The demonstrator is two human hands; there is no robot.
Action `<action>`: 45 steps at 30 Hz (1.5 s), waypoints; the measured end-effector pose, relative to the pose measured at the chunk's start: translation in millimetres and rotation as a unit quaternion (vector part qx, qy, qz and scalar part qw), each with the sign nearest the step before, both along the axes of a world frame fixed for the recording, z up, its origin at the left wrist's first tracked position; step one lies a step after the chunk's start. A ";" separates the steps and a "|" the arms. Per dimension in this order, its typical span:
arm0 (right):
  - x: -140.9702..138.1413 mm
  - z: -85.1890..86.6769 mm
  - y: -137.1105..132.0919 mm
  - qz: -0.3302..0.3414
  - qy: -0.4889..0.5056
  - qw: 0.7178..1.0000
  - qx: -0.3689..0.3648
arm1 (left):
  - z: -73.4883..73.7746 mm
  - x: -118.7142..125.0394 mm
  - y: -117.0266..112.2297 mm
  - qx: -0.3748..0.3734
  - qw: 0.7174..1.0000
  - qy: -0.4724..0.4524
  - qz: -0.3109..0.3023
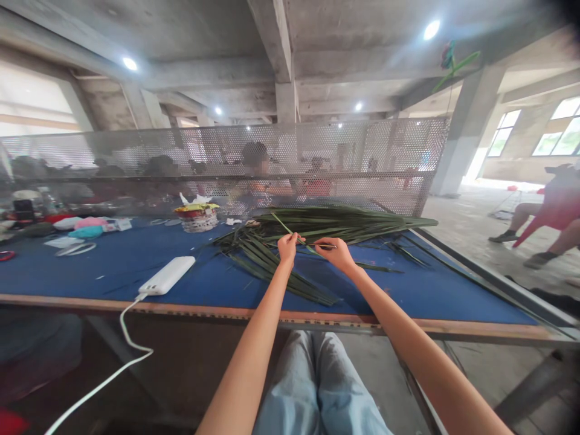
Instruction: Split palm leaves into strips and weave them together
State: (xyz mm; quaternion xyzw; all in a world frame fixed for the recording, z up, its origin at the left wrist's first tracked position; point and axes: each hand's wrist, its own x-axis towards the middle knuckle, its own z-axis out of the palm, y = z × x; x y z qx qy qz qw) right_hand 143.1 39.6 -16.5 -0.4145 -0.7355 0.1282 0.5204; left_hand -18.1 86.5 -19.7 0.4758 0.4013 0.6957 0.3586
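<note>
Left grip (287, 249) clenched: thumb and fingertips pinch a narrow green palm leaflet (283, 224), which rises up and to the left from the hand. Right grip (331, 254) also closed, pinching a thin dark sliver (325, 246) that points toward the left grip; too small to tell if leaf strip or metal pin. Grips are near each other, not touching, both over the frond.

Long dark-green palm frond (335, 222) lies flat on the blue-covered worktop (86, 272), tip to the right, loose leaflets fanning to the lower left beneath the hands.

Left of the frond: white rectangular power bank (167, 275), white cable (122, 329) running from it over the worktop's orange wooden edge. Beyond the frond: round woven basket (197, 222) with yellow and red contents.

Perforated grey metal screen (226, 145) runs along the far side, blurred seated people behind it. Far right, a person sits on a red plastic chair (555, 214). Light-blue jeans (317, 383) show below the near edge.
</note>
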 end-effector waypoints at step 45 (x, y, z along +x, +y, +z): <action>-0.9 -1.0 0.8 0.003 0.010 1.000 0.011 | -9.8 -6.8 8.4 0.024 0.974 0.220 0.049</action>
